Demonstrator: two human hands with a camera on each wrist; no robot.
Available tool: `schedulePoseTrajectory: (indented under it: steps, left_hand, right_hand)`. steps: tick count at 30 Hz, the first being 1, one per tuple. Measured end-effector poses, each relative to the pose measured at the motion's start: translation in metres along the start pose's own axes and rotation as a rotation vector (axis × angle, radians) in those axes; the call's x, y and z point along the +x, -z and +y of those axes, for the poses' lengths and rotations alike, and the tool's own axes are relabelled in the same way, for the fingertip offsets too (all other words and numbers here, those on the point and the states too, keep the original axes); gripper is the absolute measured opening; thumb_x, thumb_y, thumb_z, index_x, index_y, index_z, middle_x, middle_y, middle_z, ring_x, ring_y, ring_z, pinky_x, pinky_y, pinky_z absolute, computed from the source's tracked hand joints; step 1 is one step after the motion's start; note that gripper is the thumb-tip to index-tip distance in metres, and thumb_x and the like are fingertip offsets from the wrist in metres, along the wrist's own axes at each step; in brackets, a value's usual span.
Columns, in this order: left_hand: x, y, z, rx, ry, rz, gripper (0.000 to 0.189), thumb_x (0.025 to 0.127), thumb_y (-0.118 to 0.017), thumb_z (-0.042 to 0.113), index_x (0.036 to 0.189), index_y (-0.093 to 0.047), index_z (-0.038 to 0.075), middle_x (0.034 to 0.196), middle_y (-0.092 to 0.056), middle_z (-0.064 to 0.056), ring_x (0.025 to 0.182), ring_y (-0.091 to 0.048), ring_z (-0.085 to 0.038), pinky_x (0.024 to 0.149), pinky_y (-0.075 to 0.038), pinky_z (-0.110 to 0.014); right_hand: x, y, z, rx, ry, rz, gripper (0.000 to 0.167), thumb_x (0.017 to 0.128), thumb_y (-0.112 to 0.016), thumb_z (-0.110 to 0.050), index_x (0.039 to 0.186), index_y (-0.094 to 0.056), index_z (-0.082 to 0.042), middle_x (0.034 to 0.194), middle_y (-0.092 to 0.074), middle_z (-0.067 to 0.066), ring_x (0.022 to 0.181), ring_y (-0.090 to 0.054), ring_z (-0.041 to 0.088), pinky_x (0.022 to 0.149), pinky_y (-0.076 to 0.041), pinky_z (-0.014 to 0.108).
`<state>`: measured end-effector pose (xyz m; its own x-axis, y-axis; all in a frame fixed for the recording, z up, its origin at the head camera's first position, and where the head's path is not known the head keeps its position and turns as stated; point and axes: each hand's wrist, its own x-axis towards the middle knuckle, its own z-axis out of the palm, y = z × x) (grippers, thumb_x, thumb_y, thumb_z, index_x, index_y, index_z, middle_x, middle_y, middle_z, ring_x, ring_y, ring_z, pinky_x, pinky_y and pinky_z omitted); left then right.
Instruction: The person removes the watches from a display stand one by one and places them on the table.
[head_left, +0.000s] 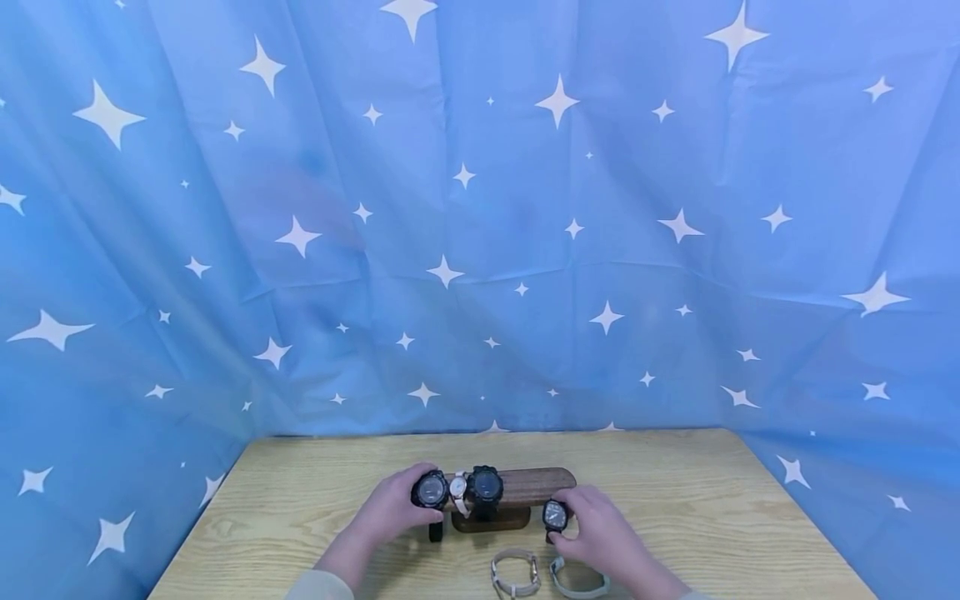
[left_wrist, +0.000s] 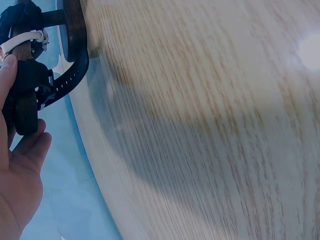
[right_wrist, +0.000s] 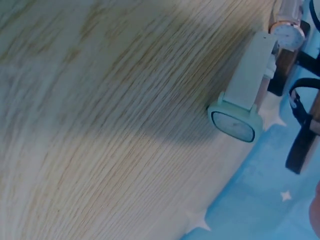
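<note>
A dark wooden watch stand (head_left: 536, 486) stands on the table. At its left end my left hand (head_left: 393, 502) grips a round black watch (head_left: 431, 490) between thumb and fingers; its strap hangs below. In the left wrist view that hand (left_wrist: 22, 185) reaches round the bar end, and the perforated black strap (left_wrist: 75, 77) dangles open. Beside it on the bar are a small white-strapped watch (head_left: 458, 487) and another round black watch (head_left: 485, 485). My right hand (head_left: 600, 529) pinches a square-faced black watch (head_left: 555, 515) near the bar's right end.
Two watches lie in front of the stand: a pale-strapped one (head_left: 515, 573) and a mint green one (head_left: 577, 583), whose oval face (right_wrist: 233, 126) shows in the right wrist view. A blue star-patterned curtain (head_left: 480, 250) hangs behind the wooden table (head_left: 300, 483).
</note>
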<state>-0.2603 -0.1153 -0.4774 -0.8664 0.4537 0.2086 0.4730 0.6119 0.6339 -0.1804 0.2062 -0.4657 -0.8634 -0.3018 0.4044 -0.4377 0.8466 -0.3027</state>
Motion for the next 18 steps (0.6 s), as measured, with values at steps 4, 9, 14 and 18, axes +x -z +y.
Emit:
schedulePoseTrajectory:
  steps: [4,9,14,18]
  left_hand:
    - [0.001,-0.001,-0.001,-0.003,0.006,0.0,0.069,0.07,-0.081,0.027,0.129,-0.052,0.007,0.115,-0.062,-0.012,0.096,-0.06,-0.027,0.083,-0.049,-0.045]
    - [0.001,-0.002,-0.001,0.001,0.001,-0.002,0.07,0.071,-0.081,0.028,0.13,-0.051,0.007,0.116,-0.061,-0.012,0.096,-0.06,-0.027,0.083,-0.049,-0.045]
    - [0.001,-0.002,-0.001,0.001,0.006,-0.002,0.07,0.071,-0.081,0.029,0.13,-0.051,0.007,0.116,-0.061,-0.012,0.096,-0.06,-0.027,0.082,-0.049,-0.045]
    - [0.0,-0.001,-0.002,-0.007,0.009,0.0,0.07,0.07,-0.081,0.028,0.13,-0.051,0.007,0.116,-0.061,-0.012,0.095,-0.06,-0.027,0.082,-0.049,-0.045]
  right_hand:
    - [0.002,-0.002,-0.002,0.031,0.003,-0.021,0.04,0.07,-0.079,-0.023,0.104,-0.063,-0.009,0.097,-0.059,-0.004,0.087,-0.054,0.013,0.07,-0.051,0.029]
    - [0.003,-0.007,-0.005,0.081,0.009,-0.028,0.04,0.07,-0.079,-0.022,0.105,-0.063,-0.009,0.097,-0.058,-0.006,0.085,-0.053,0.01,0.068,-0.05,0.027]
    - [0.006,-0.012,-0.011,0.134,0.034,-0.015,0.039,0.069,-0.079,-0.019,0.104,-0.063,-0.011,0.095,-0.058,-0.008,0.082,-0.051,0.009,0.066,-0.048,0.025]
    - [0.011,-0.018,-0.017,0.148,0.057,-0.048,0.04,0.072,-0.078,-0.022,0.106,-0.063,-0.011,0.097,-0.059,-0.007,0.085,-0.052,0.01,0.069,-0.049,0.027]
